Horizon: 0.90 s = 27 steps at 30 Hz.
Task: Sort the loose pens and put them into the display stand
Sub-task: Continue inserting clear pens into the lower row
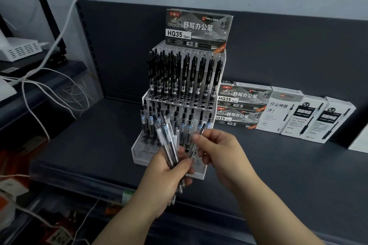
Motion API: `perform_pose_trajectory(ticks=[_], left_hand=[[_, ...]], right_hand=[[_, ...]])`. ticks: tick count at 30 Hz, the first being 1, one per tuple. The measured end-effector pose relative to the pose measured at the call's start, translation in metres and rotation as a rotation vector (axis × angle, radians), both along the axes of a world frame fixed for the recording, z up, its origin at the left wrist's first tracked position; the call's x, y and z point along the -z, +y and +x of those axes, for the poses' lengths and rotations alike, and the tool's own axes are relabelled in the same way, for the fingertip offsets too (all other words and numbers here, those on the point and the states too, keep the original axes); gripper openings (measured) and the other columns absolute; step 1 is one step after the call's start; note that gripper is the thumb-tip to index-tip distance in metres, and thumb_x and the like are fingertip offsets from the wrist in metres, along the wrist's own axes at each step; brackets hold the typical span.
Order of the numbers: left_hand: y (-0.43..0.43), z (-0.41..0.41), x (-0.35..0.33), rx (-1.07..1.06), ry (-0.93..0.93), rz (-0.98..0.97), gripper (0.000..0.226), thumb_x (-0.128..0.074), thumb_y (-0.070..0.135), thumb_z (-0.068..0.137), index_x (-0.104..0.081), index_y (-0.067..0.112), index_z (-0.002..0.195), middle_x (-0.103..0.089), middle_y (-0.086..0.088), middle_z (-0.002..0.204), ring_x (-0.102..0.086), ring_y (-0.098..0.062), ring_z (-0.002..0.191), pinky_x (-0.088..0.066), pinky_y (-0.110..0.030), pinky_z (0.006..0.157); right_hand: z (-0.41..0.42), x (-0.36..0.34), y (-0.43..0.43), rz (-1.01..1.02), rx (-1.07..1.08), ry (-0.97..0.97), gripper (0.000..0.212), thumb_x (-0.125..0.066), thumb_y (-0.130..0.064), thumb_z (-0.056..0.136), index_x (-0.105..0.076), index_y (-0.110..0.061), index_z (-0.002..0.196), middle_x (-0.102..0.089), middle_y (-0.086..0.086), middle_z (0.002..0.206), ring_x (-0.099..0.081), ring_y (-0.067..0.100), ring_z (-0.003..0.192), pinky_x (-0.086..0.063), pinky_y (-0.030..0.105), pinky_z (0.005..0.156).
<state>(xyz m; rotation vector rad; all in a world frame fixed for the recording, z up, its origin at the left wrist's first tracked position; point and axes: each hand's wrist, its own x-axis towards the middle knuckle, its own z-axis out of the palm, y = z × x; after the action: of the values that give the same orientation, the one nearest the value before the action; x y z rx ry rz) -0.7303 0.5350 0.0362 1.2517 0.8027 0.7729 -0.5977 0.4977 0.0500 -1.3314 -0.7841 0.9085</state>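
A clear tiered acrylic display stand point(139, 151) sits on a dark shelf, with several black pens upright in its upper tier and several clear-barrelled pens in its lower tier. My left hand point(165, 181) grips a bundle of clear pens point(167, 141) in front of the stand's lower tier, tips pointing down past my palm. My right hand point(217, 151) pinches a single clear pen point(196, 143) just to the right of the bundle, close over the stand's front holes.
A pen box point(199, 26) stands on top of the stand. More pen boxes point(278, 111) lie along the shelf's back at the right. White cables point(49, 89) and a white device point(20, 49) sit at the left. The dark shelf point(298, 175) extends to the right.
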Motion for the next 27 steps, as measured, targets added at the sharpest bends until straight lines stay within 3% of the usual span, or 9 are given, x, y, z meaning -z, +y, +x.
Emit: perform_pose_trajectory(ticks=[3,5,10,13,15,18,20,24,27], left_hand=[[0.0,0.0,-0.003,0.006,-0.051,-0.001,0.011,-0.055,0.0,0.09,-0.06,0.009,0.094,-0.071,0.0,0.074,-0.067,-0.011,0.066,-0.055,-0.027,0.058],[0.001,0.0,-0.004,0.004,-0.064,-0.009,0.013,-0.054,0.0,0.091,-0.062,0.01,0.091,-0.071,0.001,0.071,-0.068,-0.011,0.066,-0.057,-0.029,0.059],[0.005,0.001,0.0,-0.045,-0.033,-0.025,0.01,-0.052,0.004,0.093,-0.059,0.009,0.098,-0.074,0.002,0.08,-0.071,-0.011,0.078,-0.059,-0.036,0.069],[0.008,0.001,0.002,-0.083,-0.023,-0.037,0.013,-0.051,0.003,0.093,-0.061,0.01,0.098,-0.07,0.001,0.074,-0.066,-0.008,0.067,-0.058,-0.031,0.065],[0.008,0.002,0.002,-0.084,-0.019,-0.037,0.014,-0.051,0.002,0.092,-0.062,0.01,0.099,-0.065,0.0,0.068,-0.059,-0.009,0.059,-0.054,-0.03,0.063],[0.009,0.003,0.003,-0.078,0.003,-0.015,0.016,-0.051,0.004,0.093,-0.063,0.013,0.101,-0.062,0.004,0.063,-0.053,-0.007,0.055,-0.051,-0.024,0.058],[0.01,0.003,0.003,-0.073,0.013,0.009,0.017,-0.051,0.005,0.093,-0.062,0.015,0.103,-0.064,0.005,0.062,-0.052,-0.005,0.054,-0.049,-0.017,0.055],[0.012,0.002,0.004,-0.068,0.012,0.058,0.017,-0.051,0.008,0.094,-0.06,0.017,0.105,-0.067,0.006,0.063,-0.051,-0.004,0.055,-0.047,-0.01,0.055],[0.014,0.001,0.006,-0.055,0.037,0.097,0.013,-0.051,0.009,0.094,-0.063,0.006,0.094,-0.063,0.008,0.057,-0.052,-0.009,0.059,-0.046,-0.008,0.057]], right_hand=[[0.0,0.004,-0.004,-0.04,-0.195,0.011,0.007,-0.062,-0.007,0.086,-0.066,-0.005,0.081,-0.061,0.007,0.063,-0.05,0.011,0.054,-0.038,0.019,0.049],[0.0,0.006,-0.007,-0.068,-0.239,-0.013,0.009,-0.059,-0.005,0.088,-0.067,-0.002,0.084,-0.062,0.006,0.062,-0.052,0.01,0.055,-0.038,0.018,0.05],[0.015,-0.002,-0.005,0.01,0.069,-0.136,0.012,-0.063,-0.009,0.087,-0.069,-0.008,0.077,-0.063,0.005,0.062,-0.051,0.012,0.054,-0.039,0.018,0.048],[0.026,-0.011,-0.002,0.033,0.269,-0.355,0.008,-0.064,-0.014,0.087,-0.069,-0.012,0.08,-0.064,-0.002,0.062,-0.051,-0.002,0.047,-0.041,0.012,0.051],[0.029,-0.009,0.002,0.0,0.339,-0.481,0.007,-0.065,-0.019,0.086,-0.069,-0.013,0.086,-0.066,-0.007,0.066,-0.056,-0.004,0.052,-0.042,0.009,0.055],[0.028,0.002,0.008,-0.087,0.364,-0.61,0.011,-0.066,-0.024,0.085,-0.069,-0.016,0.092,-0.068,-0.008,0.074,-0.063,0.004,0.069,-0.043,0.008,0.061],[0.027,0.009,0.01,-0.137,0.35,-0.679,0.011,-0.065,-0.025,0.086,-0.07,-0.017,0.094,-0.066,-0.008,0.075,-0.059,0.0,0.067,-0.04,0.003,0.057],[0.023,0.022,0.011,-0.234,0.27,-0.775,0.014,-0.064,-0.024,0.087,-0.072,-0.014,0.093,-0.061,-0.009,0.069,-0.056,0.004,0.064,-0.037,0.006,0.055],[0.022,0.026,0.01,-0.267,0.26,-0.805,0.015,-0.062,-0.026,0.088,-0.072,-0.015,0.091,-0.057,-0.013,0.064,-0.051,-0.003,0.06,-0.034,0.005,0.052]])
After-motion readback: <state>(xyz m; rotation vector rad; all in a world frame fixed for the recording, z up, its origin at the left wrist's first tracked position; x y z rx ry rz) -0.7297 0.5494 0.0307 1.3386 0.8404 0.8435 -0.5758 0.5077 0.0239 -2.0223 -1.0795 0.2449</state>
